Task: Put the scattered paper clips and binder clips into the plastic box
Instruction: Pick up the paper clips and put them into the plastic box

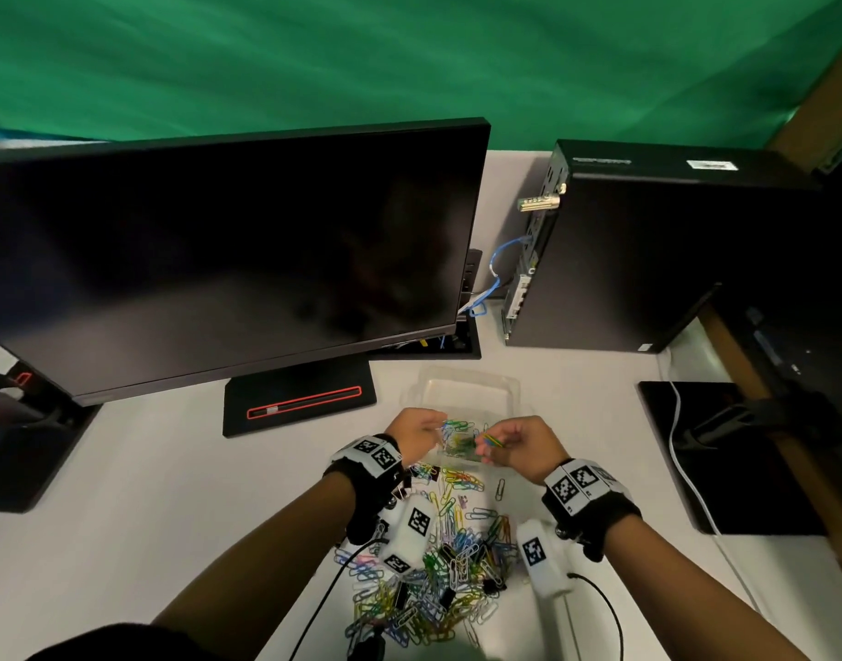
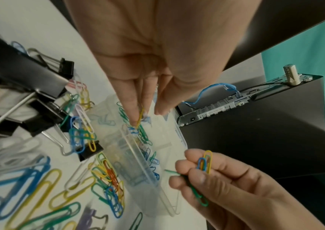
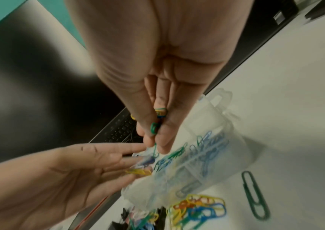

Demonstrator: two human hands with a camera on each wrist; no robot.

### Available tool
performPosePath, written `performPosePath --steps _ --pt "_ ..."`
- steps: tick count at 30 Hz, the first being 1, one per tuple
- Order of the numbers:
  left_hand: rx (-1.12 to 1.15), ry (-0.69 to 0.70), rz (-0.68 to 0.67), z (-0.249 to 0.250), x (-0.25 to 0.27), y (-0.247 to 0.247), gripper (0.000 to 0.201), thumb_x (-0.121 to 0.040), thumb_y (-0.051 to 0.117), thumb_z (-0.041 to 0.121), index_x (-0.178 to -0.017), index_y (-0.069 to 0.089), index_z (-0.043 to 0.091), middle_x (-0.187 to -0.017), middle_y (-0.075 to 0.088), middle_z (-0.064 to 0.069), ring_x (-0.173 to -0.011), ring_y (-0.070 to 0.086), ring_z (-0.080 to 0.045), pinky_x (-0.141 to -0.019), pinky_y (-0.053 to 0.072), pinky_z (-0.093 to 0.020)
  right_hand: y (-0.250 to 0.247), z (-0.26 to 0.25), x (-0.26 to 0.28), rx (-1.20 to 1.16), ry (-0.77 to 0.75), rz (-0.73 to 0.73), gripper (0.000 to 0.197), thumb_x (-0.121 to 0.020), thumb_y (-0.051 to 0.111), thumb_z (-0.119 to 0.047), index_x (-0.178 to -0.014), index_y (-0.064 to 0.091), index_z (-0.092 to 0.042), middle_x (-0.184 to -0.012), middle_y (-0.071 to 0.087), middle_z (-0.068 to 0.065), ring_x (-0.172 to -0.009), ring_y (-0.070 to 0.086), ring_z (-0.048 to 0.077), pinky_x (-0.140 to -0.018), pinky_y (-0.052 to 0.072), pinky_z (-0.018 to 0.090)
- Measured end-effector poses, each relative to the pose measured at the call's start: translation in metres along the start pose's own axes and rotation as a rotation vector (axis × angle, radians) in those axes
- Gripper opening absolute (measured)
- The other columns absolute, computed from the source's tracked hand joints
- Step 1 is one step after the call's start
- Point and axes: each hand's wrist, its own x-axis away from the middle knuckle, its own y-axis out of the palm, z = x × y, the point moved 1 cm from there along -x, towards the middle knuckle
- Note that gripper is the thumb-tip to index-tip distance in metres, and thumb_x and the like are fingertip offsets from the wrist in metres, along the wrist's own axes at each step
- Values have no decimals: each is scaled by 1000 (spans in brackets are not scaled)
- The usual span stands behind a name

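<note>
Plastic box (image 1: 462, 393) centre frame, partly filled. Your left hand (image 1: 416, 434): fingers straight over it, yellow clip (image 2: 140, 116) at tips. Your right hand (image 1: 523, 446) pinches clip bundle (image 2: 205, 161). Step: dropping. Next: release bundle inside box, return to pile (image 1: 438, 565), lower centre.

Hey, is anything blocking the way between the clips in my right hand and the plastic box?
Nothing visible does. The right hand pinches a few paper clips right beside the open plastic box; the left hand, fingertips over the box, is alongside, not between.
</note>
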Motion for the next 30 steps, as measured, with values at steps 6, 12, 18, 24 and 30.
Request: performPosePath --steps 6,12,18,24,30 --pt "-143 163 39 -5 12 -1 40 -90 43 -7 -122 59 11 -134 54 -5 -122 52 -19 -101 44 -28 -5 0 -15 95 14 98 30 -77 68 5 -67 70 -24 -71 70 10 -67 64 21 -72 57 33" --pt "-486 318 -113 -6 35 20 29 -89 48 2 -107 68 12 -108 64 -8 -81 55 -14 -72 47 -18 -4 8 -20 271 49 130 36 -81 48 11 -98 72 -11 -99 72 8 -93 65 17 -79 48 19" --pt "-957 391 -310 -13 35 40 42 -93 46 8 -133 51 15 -137 48 -10 -127 44 -27 -108 35 -35 -10 8 -6 217 -5 145 41 -77 51 15 -90 69 -19 -94 69 6 -83 63 20 -81 53 28" --pt "-978 379 -279 -23 27 45 38 -91 42 -4 -123 59 7 -132 53 -14 -123 49 -29 -104 37 -34 -6 9 16 245 -19 40 38 -79 56 10 -72 64 -26 -72 64 -3 -58 58 18 -56 55 27" --pt "-843 354 -223 -34 29 34 20 -90 56 13 -107 67 10 -113 65 -8 -102 61 -22 -81 39 -20 8 16 33 668 -49 -124 25 -78 57 -3 -96 70 -15 -95 68 -1 -80 60 9 -75 44 17"
